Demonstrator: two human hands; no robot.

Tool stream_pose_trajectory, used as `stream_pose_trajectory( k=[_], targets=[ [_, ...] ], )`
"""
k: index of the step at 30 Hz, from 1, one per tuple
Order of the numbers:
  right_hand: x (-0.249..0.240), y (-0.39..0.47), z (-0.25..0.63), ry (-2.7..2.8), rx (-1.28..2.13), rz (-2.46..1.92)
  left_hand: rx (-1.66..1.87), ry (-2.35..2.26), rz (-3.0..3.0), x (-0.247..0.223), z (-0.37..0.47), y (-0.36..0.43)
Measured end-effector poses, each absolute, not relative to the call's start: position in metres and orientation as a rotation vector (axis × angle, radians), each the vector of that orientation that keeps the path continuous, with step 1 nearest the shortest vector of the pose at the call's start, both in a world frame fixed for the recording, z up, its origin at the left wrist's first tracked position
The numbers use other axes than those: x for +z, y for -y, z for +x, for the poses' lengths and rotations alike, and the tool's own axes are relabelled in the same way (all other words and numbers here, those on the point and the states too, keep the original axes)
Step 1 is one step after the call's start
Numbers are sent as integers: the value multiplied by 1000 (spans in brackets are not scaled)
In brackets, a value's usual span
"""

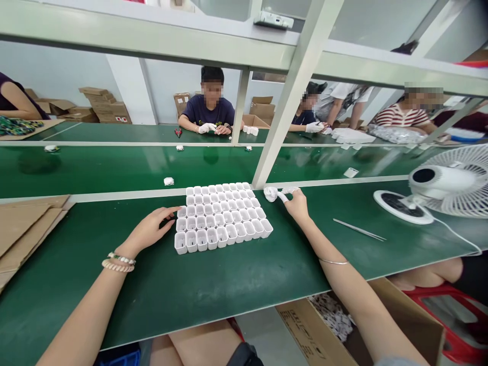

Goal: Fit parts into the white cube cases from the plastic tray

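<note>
A block of small white open-topped cups (221,218) stands in tight rows on the green bench, with small dark slots showing inside the nearer ones. My left hand (154,229) is at the block's left side, fingers stretched out, the index fingertip at a cup in a middle row. Beyond the block's right side, my right hand (296,204) reaches out with white coverings on thumb and forefinger, which look apart. Its thumb tip meets a crumpled white bundle (270,193); I cannot make out what the bundle is.
Metal tweezers (359,230) and a white fan (438,183) are on the right. Cardboard sheets (26,229) lie left. A slanted post (287,101) rises behind the cups. Small white pieces (168,181) sit on the green belt (125,170). Co-workers sit opposite; a carton (305,330) stands below.
</note>
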State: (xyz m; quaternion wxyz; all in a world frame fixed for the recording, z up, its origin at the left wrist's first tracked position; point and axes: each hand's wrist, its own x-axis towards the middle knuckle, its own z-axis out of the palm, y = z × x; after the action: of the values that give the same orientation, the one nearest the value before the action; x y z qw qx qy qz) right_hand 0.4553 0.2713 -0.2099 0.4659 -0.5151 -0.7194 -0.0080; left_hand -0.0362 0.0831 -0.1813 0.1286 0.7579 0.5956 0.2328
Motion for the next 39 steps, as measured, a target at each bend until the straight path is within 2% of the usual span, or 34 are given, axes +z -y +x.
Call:
stream_pose_trajectory(
  k=[13,26,39],
  targets=[
    [-217,-280,438,1715,-36,-1279,664,-1746,2340,-180,-28,-84],
    [-213,-268,437,2089,-80,-1301,663,-1742,2359,-182,-31,-82],
    [-205,-255,438,2004,-71,-1212,693,-1743,2454,-181,-29,-82]
  ],
)
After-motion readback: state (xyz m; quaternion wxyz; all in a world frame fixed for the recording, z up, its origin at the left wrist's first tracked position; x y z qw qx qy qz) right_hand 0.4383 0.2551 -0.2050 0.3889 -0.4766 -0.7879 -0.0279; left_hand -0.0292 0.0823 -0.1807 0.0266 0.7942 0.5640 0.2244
